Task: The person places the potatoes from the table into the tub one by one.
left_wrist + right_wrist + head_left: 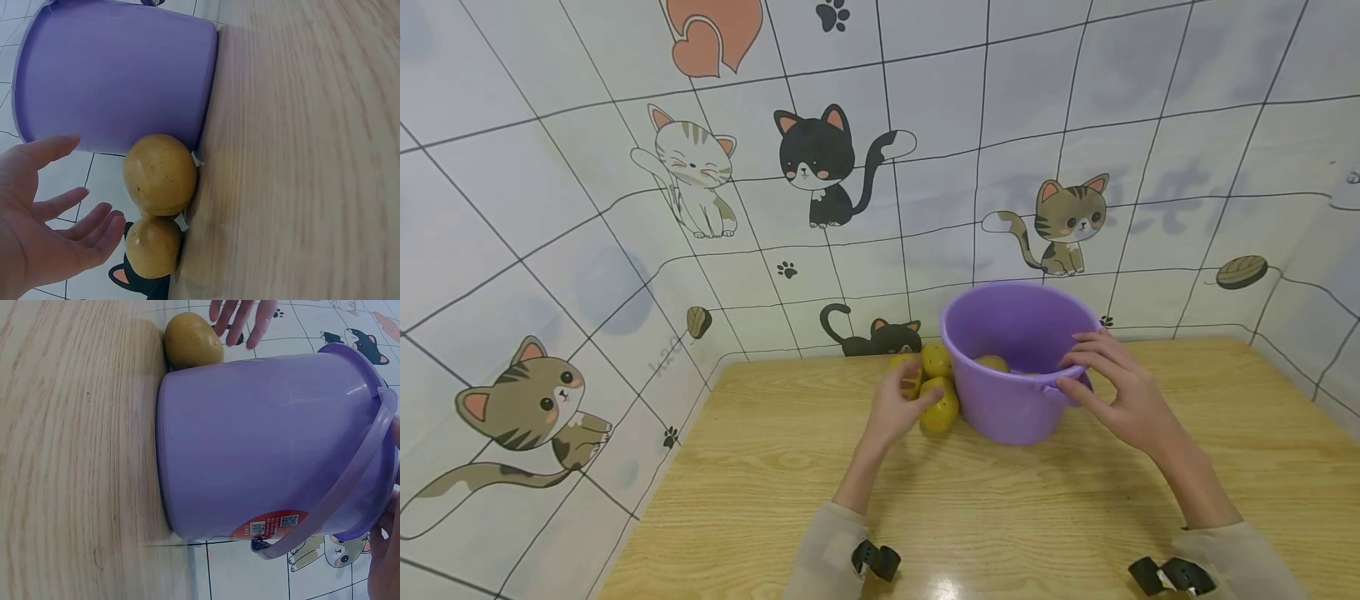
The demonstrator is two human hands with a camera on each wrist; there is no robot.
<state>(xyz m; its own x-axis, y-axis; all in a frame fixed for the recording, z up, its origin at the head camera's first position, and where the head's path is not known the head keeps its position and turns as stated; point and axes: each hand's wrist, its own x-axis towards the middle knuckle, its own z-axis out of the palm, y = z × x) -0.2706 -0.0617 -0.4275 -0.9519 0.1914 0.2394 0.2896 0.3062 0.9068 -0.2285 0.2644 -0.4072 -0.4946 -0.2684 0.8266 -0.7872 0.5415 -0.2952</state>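
A purple plastic bucket stands upright on the wooden table. My right hand holds its right rim, fingers over the edge and thumb outside by the handle. Three potatoes cluster against the bucket's left side: a front potato, a back potato and a left one partly hidden by my left hand. That hand hovers over them with fingers spread and nothing in its grasp, as the left wrist view shows. Inside the bucket a potato is partly visible.
Behind the table rises a wall covering with cat drawings and grid lines, close to the bucket and potatoes. It also runs along the left and right sides. A red label is on the bucket's side.
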